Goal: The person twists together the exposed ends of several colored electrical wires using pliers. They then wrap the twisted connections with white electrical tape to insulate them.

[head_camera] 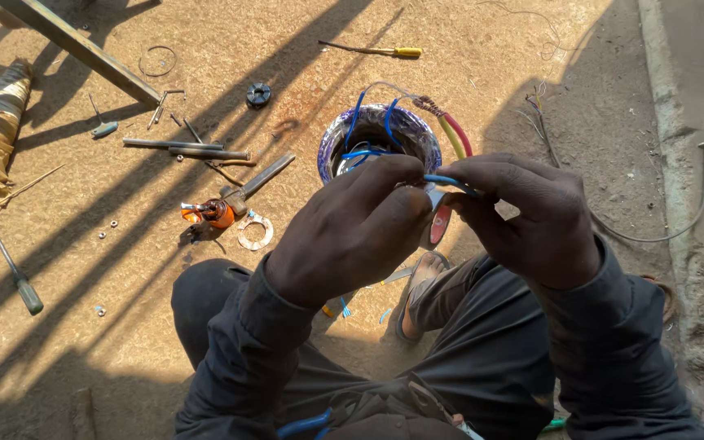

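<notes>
Blue wire (448, 180) was pinched between my two hands: my left hand (352, 232) closed on one end, my right hand (523, 218) on the other, just above the one motor stator (379, 134) (several blue leads looped from it). One yellow-handled screwdriver (378, 50) lay beyond, one hammer (242, 195) to the left. Open dirt stretched left; a concrete kerb (670, 122) edged the right.

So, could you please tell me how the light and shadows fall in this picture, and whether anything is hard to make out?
In the head view, low hard sun throws long diagonal shadow bars across the dirt ground; the left hand and right hand, pinching a blue wire, are mostly in shade, so finger detail is lost; the wound motor stator and yellow-handled screwdriver are sunlit and sharp; no obvious blur.
</notes>
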